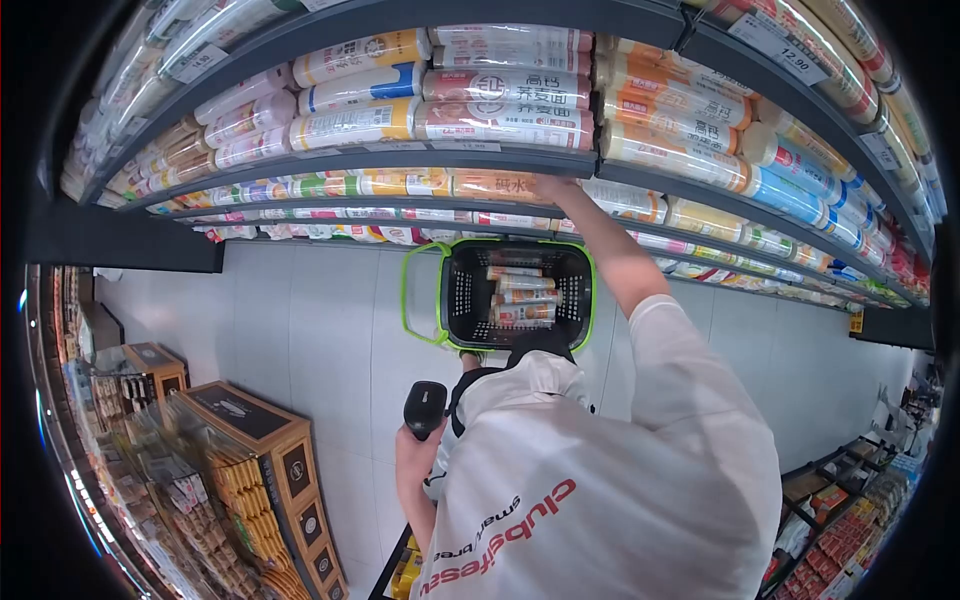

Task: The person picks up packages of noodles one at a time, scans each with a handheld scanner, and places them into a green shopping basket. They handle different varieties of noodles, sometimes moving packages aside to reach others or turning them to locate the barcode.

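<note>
My right arm stretches forward to the shelves, and my right hand (556,187) is under a shelf edge, at the end of an orange noodle pack (500,186). Its fingers are mostly hidden there, and I cannot tell whether they grip the pack. Down by my side, my left hand (417,446) is closed round the handle of a black handheld scanner (426,408). On the floor before me stands a black shopping basket (466,323) with green edging, its green handle (408,290) folded out to the left. Several noodle packs (526,297) lie in it.
Shelves (520,160) of cylindrical noodle packs curve across the front, with price tags (778,48) along their edges. Behind on the left is a wooden display stand (262,420) with packaged goods. Another rack (838,520) stands at the lower right. The floor (325,330) has pale tiles.
</note>
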Demonstrator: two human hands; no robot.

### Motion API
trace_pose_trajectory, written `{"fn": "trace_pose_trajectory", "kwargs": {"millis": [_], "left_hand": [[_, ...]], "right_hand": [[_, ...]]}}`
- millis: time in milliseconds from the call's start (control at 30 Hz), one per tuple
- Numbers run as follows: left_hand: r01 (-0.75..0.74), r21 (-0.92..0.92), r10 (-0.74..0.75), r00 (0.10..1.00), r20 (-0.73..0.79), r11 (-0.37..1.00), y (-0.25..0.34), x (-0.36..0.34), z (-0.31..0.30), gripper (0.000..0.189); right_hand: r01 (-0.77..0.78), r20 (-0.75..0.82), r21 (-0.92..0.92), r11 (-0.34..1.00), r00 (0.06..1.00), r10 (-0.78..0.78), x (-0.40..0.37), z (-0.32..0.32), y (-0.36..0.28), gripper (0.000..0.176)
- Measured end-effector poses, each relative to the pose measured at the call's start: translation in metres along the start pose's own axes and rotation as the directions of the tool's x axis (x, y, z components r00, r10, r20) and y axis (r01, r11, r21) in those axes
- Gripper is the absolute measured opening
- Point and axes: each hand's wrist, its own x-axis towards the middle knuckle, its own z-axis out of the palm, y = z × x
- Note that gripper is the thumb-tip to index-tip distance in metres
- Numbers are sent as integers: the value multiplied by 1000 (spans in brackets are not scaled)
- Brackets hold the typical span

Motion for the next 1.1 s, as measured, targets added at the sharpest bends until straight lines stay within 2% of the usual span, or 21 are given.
{"fn": "trace_pose_trajectory", "kwargs": {"millis": [67, 200, 300, 367, 467, 500, 533, 567, 600, 633, 667, 700, 767, 833, 867, 900, 967, 1067, 1100], "left_hand": [[-3, -7, 3, 1000, -6, 1000, 1, -3, 6, 25], [-27, -27, 27, 1000, -2, 999, -6, -8, 19, 26], [-49, -13, 49, 999, -2, 999, -9, -10, 25, 27], [-64, -6, 64, 998, 2, 998, -7, -10, 31, 27], [-105, -11, 105, 995, 0, 994, 3, -10, 35, 29], [-115, -8, 115, 993, 0, 993, 4, -7, 36, 29], [-123, -8, 123, 992, 3, 992, 5, -4, 38, 28], [-128, -5, 128, 992, 7, 992, 7, -3, 40, 28], [-146, 6, 146, 989, 8, 989, 10, -2, 42, 28], [-164, 16, 164, 986, 10, 986, 13, 0, 44, 28], [-178, 29, 178, 984, 16, 984, 16, 1, 46, 28], [-182, 29, 181, 983, 26, 983, 18, 4, 47, 28], [-178, 29, 177, 983, 47, 984, 19, 6, 50, 27], [-162, 46, 157, 982, 102, 986, 31, 4, 51, 30], [-167, 54, 160, 980, 117, 984, 31, 4, 50, 29], [-174, 62, 165, 977, 133, 983, 33, 5, 50, 29], [-217, 65, 201, 959, 198, 974, 46, 0, 52, 27], [-256, 64, 217, 908, 359, 965, 70, -6, 51, 25], [-271, 81, 212, 877, 431, 959, 81, -12, 53, 26]], "right_hand": [[0, -14, -78, 997, 1000, -1, 3, -1, 1, 79], [-28, -173, -222, 975, 985, -11, -10, -16, -16, 85], [-31, -224, -245, 969, 974, -25, -28, -25, -26, 89], [13, -126, -142, 990, 992, -31, -46, -39, -28, 92], [44, 201, 237, 971, 975, -93, -76, -57, -21, 103], [111, 126, 428, 897, 975, -181, -83, -38, -11, 104], [-13, 200, 711, 703, 962, -184, -79, -1, -2, 94], [-177, 303, 871, 458, 927, -219, -117, -13, -3, 86], [-321, 336, 942, 99, 884, -325, -140, -1, 1, 75], [-403, 319, 909, -112, 841, -437, -156, 11, 6, 65], [-408, 283, 891, -200, 842, -458, -187, 4, 6, 61], [-475, 315, 840, -260, 820, -479, -199, 18, 8, 65], [-543, 212, 751, -375, 737, -642, -244, 11, 5, 70], [-494, 54, 754, -432, 703, -709, -275, -9, -3, 73], [-576, -4, 644, -503, 656, -755, -275, -5, -3, 77], [-617, 88, 584, -527, 694, -714, -279, -23, -10, 74], [-447, 145, 785, -428, 805, -575, -272, -28, -22, 63], [-352, 242, 905, -241, 889, -389, -288, -46, -33, 56], [-335, 245, 916, -222, 903, -354, -289, -41, -34, 57]]}}
